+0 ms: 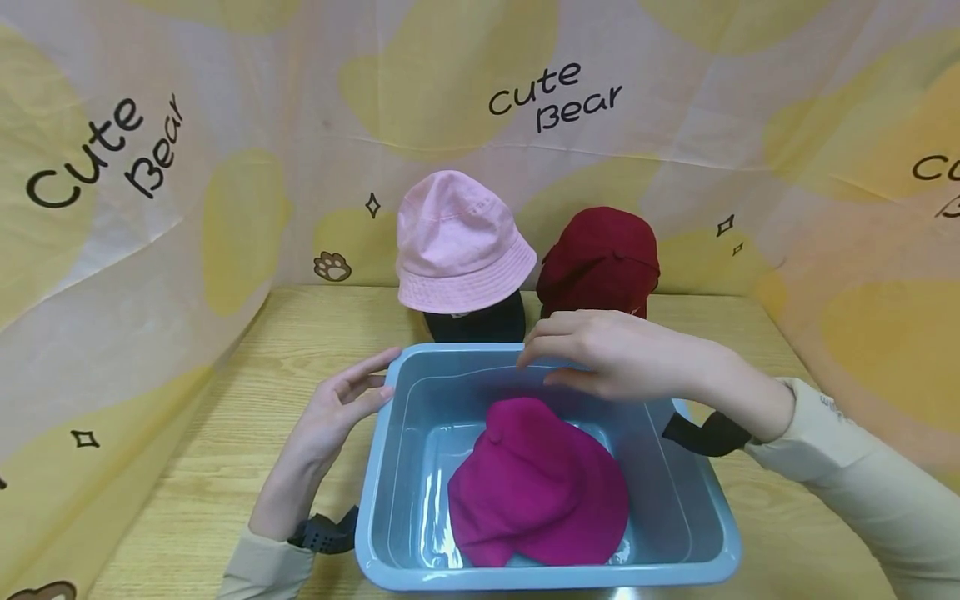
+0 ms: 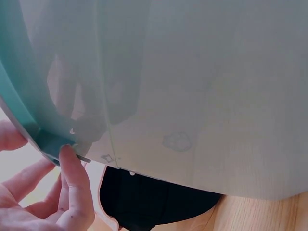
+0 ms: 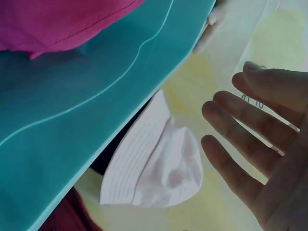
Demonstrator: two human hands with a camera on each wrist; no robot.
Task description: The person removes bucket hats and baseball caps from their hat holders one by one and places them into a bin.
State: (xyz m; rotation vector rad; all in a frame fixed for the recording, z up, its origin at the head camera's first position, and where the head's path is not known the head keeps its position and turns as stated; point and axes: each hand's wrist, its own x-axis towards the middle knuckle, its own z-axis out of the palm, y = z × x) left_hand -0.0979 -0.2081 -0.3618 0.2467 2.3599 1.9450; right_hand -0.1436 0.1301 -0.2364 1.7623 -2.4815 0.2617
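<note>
My right grip (image 1: pixel 600 354) relaxed, empty, over a blue basin (image 1: pixel 663 483), fuchsia brimmed hat (image 1: pixel 540 492) inside, left grip (image 1: pixel 335 414) loosely spread, touching its rim (image 1: pixel 371 475)

I've got a blue plastic basin (image 1: pixel 547 577) upright, left grip (image 1: pixel 348 400) on its far-left corner, right grip (image 1: pixel 600 354) over its far side. Magenta brimmed hat (image 1: pixel 536 492) lies inside, slouched; behind stand a pale pink bucket hat (image 1: pixel 461 242), partly hidden black cap (image 1: pixel 480 327) and dark red cap (image 1: pixel 600 258).
</note>
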